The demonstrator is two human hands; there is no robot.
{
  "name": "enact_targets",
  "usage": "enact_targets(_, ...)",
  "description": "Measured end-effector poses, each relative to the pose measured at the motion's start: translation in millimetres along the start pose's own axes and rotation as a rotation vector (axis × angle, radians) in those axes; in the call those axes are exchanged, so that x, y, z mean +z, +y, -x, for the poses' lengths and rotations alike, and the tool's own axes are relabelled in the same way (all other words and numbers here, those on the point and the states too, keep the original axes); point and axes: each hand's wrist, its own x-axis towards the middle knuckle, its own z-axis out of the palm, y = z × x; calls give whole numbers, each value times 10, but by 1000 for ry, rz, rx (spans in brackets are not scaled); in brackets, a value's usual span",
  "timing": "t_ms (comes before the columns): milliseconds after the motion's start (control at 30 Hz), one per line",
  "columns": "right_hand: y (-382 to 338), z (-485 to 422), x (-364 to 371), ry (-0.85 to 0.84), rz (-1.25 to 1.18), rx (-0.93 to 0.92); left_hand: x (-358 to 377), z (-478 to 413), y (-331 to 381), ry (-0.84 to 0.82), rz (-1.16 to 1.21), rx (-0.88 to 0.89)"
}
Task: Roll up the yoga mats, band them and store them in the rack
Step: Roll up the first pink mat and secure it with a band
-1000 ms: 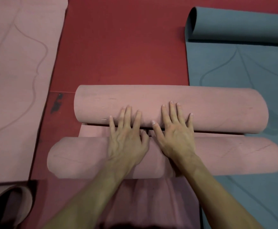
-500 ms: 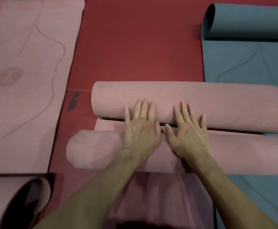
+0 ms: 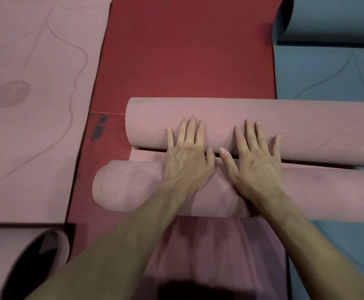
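A pink yoga mat lies across the red floor, curled into two rolls side by side. The far roll [image 3: 285,126] runs from centre to the right edge. The near roll [image 3: 129,187] lies just below it, with a thin strip of flat mat between them. My left hand [image 3: 187,156] and my right hand [image 3: 254,161] lie flat side by side, palms over the near roll, straight fingers pressing on the far roll. Neither hand grips anything. No band or rack is in view.
A second pink mat [image 3: 31,105] lies flat at the left, with its curled end [image 3: 36,263] at the bottom left. A blue-grey mat [image 3: 328,79] lies at the right, its far end rolled [image 3: 332,20]. Red floor [image 3: 187,50] shows between them.
The view has shifted so the rolls and hands sit further right in frame. My hands have crept slightly further onto the far roll, and the gap between the rolls looks narrower.
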Motion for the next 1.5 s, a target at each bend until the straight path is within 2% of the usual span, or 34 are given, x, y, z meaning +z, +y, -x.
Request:
enact_targets(100,1,48,37,23,15,-13,4,-93,-13,42,-27,21)
enact_targets(367,39,-262,35,-84,-52,53,-73,-169,-20,61,-124,52)
enact_targets(433,32,-270,47,-88,-42,55,-42,-48,-69,32,-93,44)
enact_targets(533,24,-297,74,-91,-9,49,19,-74,-100,-103,0,-36)
enact_targets(633,33,-406,57,-85,-23,45,15,-245,-84,-118,-4,-45)
enact_targets(733,-7,-498,30,-16,-60,30,40,-322,-134,-113,-25,-39)
enact_targets(833,-14,-449,-6,141,-141,3,67,-360,-137,-86,-55,-27)
enact_targets(900,-20,-399,-12,190,-104,-24,73,-427,-141,-49,-78,-15)
enact_targets(1000,-27,-449,8,-35,-90,12,101,-518,-153,-38,-109,-2)
enact_targets(1067,-9,-521,43,-124,-96,33,128,-539,-162,-39,-127,7)
enact_targets(1233,32,-518,73,-112,-102,32,35,-536,-135,-6,-113,14)
enact_targets(1367,53,-485,91,-83,-131,30,-40,-140,-181,74,-75,66)
enact_targets(1500,46,-581,118,-44,-98,27,42,-262,-224,-73,-30,-29)
